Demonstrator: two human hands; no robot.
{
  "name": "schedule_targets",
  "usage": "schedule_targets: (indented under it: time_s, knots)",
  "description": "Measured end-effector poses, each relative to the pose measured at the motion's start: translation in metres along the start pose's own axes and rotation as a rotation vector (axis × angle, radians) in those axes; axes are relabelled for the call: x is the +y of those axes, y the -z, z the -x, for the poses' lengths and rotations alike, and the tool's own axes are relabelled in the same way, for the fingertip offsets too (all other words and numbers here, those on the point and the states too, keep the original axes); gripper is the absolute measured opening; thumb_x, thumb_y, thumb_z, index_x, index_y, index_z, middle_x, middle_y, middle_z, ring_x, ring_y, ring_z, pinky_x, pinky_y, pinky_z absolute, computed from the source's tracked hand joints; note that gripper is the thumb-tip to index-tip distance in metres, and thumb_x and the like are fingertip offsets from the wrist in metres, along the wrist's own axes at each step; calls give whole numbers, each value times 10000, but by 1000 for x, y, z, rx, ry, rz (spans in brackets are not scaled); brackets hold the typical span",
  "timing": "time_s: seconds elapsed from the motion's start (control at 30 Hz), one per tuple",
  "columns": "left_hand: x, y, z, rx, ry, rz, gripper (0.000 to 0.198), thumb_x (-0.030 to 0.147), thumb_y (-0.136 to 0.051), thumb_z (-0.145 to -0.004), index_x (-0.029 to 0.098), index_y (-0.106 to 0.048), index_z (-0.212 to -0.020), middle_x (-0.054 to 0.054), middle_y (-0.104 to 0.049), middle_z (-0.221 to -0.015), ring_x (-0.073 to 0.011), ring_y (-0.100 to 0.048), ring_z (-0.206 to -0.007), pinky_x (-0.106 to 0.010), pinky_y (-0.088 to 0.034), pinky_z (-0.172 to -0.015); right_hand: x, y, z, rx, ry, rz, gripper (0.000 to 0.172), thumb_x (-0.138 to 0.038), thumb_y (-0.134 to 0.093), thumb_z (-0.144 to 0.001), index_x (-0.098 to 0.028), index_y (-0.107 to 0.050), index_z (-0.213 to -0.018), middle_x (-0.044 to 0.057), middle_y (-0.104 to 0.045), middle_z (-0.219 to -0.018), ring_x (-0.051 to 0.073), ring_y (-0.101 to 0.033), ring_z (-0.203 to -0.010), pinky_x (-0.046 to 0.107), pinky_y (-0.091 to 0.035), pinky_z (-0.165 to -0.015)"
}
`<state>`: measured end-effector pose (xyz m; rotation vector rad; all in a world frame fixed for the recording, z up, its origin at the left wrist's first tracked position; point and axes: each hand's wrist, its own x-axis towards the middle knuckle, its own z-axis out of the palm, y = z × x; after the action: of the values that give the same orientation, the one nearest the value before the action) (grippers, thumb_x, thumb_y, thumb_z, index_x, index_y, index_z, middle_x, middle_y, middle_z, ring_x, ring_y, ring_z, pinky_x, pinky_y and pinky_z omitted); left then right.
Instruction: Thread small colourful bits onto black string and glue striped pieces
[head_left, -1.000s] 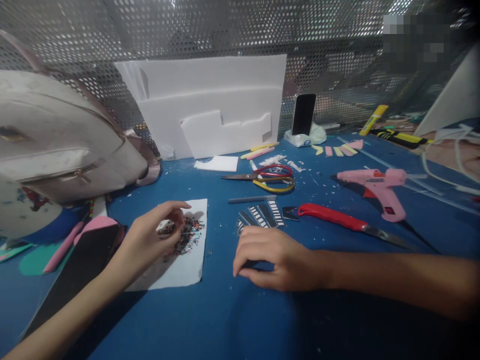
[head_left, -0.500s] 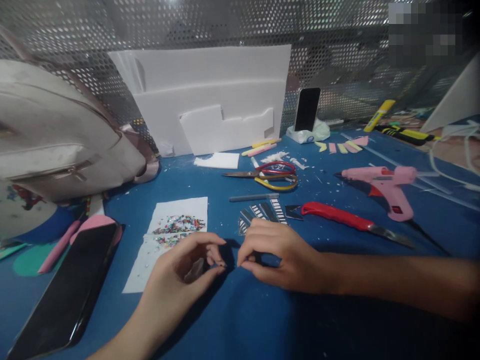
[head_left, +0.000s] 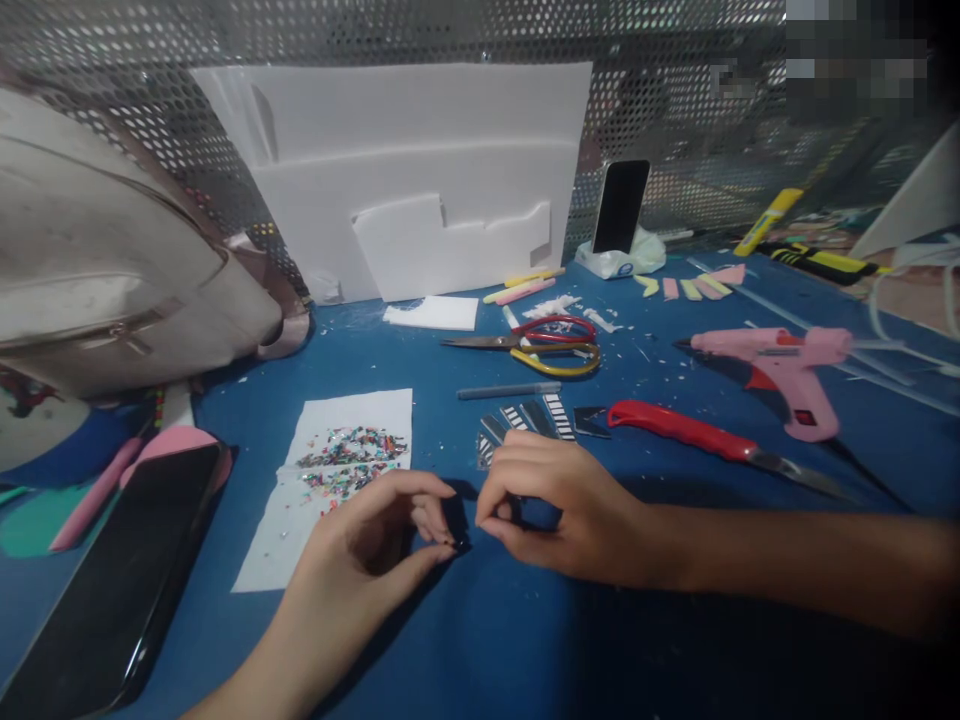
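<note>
Glitter bits (head_left: pixel 352 442) beyond left grip (head_left: pixel 367 540): likely light, slippery, best pinched edgewise; grasp unclear there and in right grip (head_left: pixel 559 505).

Backpack (head_left: pixel 150 240) — cut off at left edge; striped strips (head_left: pixel 557 415) — partly behind right hand (head_left: pixel 551 510).

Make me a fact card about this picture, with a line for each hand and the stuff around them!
Left hand: fingers curled, by the white paper; any tiny thing held is too small to tell
Right hand: fingers curled, near the striped strips
On the paper: colourful bits
Tools: scissors, pink glue gun, red-handled tool
Phones: one lying at left, one propped up behind
Table: blue
</note>
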<state>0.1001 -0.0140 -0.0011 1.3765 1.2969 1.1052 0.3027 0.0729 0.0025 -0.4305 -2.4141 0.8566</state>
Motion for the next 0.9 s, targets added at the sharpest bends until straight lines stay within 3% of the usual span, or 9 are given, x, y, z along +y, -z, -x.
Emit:
schedule_targets:
  time_s: [0.9]
  knots:
    - [-2, -3, 1, -27, -44, -28, 287, 114, -663, -767, 261, -615, -1009, 28, -633, -731, -129, -638, -710, -231, -533, -687, 1, -5, 1, 6, 56, 42, 83, -130, -569, -802, -184, -552, -741, -32, -544, -672, 104, -476, -658, 253, -373, -684]
